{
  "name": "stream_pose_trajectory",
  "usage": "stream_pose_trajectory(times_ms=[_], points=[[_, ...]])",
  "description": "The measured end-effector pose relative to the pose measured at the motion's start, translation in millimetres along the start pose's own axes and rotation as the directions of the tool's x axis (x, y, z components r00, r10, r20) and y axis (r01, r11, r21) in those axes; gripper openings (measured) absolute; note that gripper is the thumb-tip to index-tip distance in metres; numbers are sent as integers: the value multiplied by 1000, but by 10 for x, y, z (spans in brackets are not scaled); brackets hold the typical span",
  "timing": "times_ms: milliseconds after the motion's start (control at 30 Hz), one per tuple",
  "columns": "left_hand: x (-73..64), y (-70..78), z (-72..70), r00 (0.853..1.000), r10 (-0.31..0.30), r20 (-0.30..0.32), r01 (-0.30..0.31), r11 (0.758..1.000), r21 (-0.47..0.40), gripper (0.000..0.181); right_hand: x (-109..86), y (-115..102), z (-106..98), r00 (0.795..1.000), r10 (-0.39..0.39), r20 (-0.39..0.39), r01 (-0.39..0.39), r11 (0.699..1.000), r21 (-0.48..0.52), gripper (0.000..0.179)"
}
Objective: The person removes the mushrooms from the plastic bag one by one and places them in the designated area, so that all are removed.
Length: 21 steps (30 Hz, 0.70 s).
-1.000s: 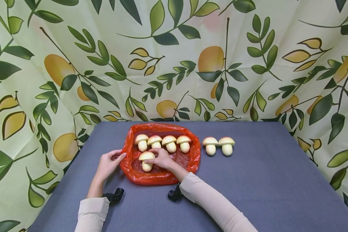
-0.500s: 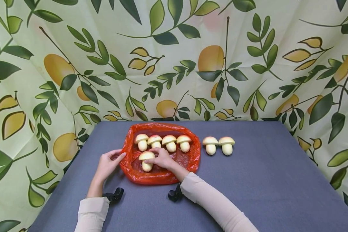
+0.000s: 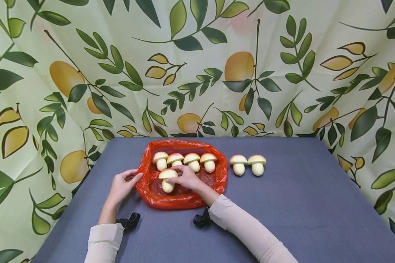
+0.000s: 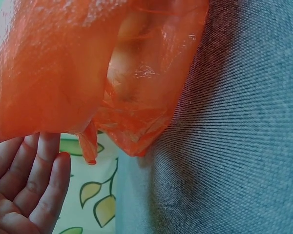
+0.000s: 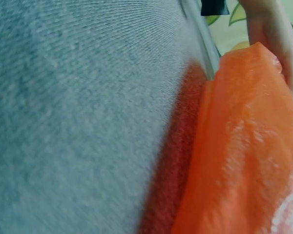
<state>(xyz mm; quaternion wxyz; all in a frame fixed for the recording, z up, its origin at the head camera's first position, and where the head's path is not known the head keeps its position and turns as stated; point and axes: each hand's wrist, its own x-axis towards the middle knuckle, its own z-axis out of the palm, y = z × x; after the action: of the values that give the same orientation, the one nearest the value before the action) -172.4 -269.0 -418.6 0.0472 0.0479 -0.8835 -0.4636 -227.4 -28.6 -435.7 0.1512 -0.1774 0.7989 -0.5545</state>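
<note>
In the head view, my right hand (image 3: 187, 178) pinches a toy mushroom (image 3: 165, 175) by its right side, inside an opened red plastic bag (image 3: 145, 193). Several like mushrooms (image 3: 191, 159) stand in a row along the bag's far side. They have pale stems and cream caps with reddish tops. My left hand (image 3: 123, 186) holds the bag's left rim, thumb on the near side. The left wrist view shows the left fingers (image 4: 36, 180) reaching under the rim, some fingertips hidden. In the right wrist view the bag wall (image 5: 244, 161) hides my right hand.
Two more mushrooms (image 3: 239, 165) stand side by side on the grey cloth-covered table (image 3: 283, 204), right of the bag. A leaf-and-fruit patterned curtain (image 3: 204, 87) hangs behind. Black wrist devices (image 3: 130, 220) sit at both wrists.
The pinched mushroom and my right hand have shifted slightly away from me and to the right within the bag. My left hand has stayed at the rim.
</note>
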Motion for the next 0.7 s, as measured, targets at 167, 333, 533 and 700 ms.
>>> stream_pose_trajectory(times_ms=[167,333,533,700], points=[[0,-8,-1,1000,4,4,-4,1000,4,42,-11,-23,-56,1000,2,-4,-2,1000,8,54],[2,-16,0,1000,5,6,-5,1000,0,42,-31,-38,-109,1000,-15,-7,15,1000,15,50],[-1,-23,1,1000,13,6,-13,1000,1,43,-82,-31,-166,1000,-17,-8,17,1000,18,47],[19,-41,27,999,36,-18,-36,999,-10,39,-127,-21,-223,999,-37,-3,37,998,45,47]])
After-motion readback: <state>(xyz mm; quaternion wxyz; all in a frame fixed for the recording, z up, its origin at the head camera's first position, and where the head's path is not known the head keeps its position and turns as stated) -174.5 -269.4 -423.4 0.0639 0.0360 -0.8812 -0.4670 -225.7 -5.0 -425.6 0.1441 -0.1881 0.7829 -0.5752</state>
